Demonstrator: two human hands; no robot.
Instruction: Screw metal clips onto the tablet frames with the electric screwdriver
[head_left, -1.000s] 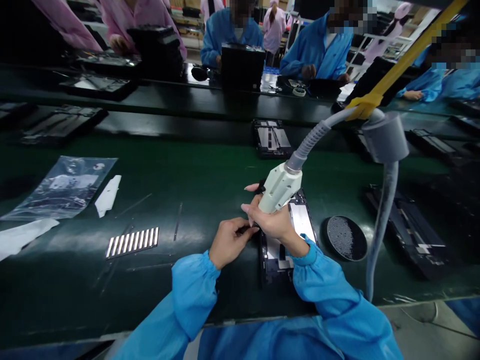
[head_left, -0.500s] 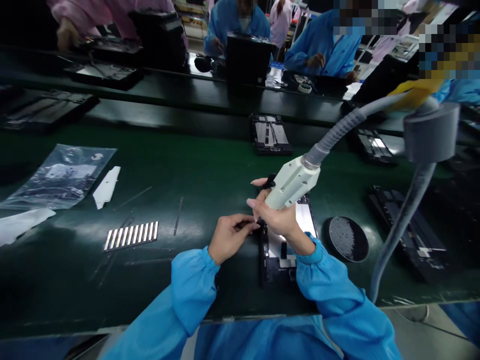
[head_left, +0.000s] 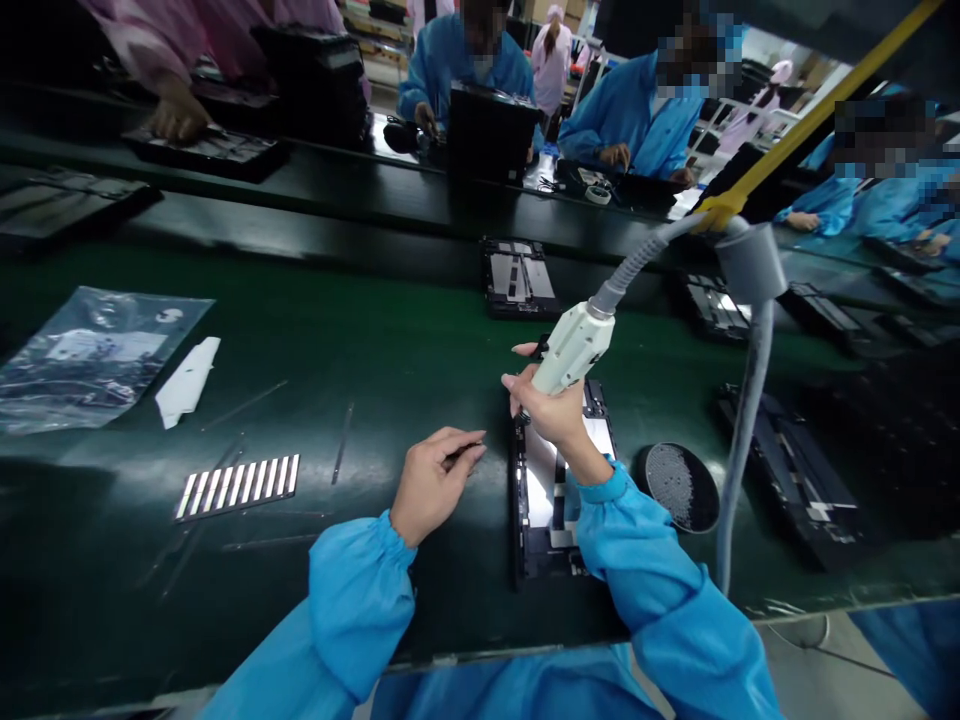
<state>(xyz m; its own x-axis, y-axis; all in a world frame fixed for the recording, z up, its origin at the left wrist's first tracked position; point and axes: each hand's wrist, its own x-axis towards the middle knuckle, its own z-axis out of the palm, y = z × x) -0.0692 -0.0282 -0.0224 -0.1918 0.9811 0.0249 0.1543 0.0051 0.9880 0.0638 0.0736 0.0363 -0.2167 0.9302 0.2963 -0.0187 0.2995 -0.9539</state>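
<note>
my right hand (head_left: 555, 412) is closed around a pale tool (head_left: 574, 350), gripping its body, with a ribbed grey hose (head_left: 634, 264) rising from its top end. i have it over the upper part of an open black device (head_left: 541, 480) with silvery panels, which lies on the green counter (head_left: 315, 340) in front of me; my hand hides the tool's tip, so i cannot tell whether it touches the device.

my left hand (head_left: 433, 480) is to the left of the device, apart from it, fingers bent in and their tips close to the thumb. whether something small is pinched there, i cannot tell.

just right of the device sits a round black dish (head_left: 703, 500) with many tiny pale pieces in it. further right lies a long dark unit (head_left: 795, 470), and beyond my tool lies another open device (head_left: 517, 278).

on my left i have a card with white stripes (head_left: 236, 487), a thin strip (head_left: 343, 445), a white cut piece (head_left: 187, 382) and a clear plastic bag (head_left: 105, 355). across from me, a hand of someone in pink (head_left: 180, 115) rests on another unit (head_left: 225, 150).
</note>
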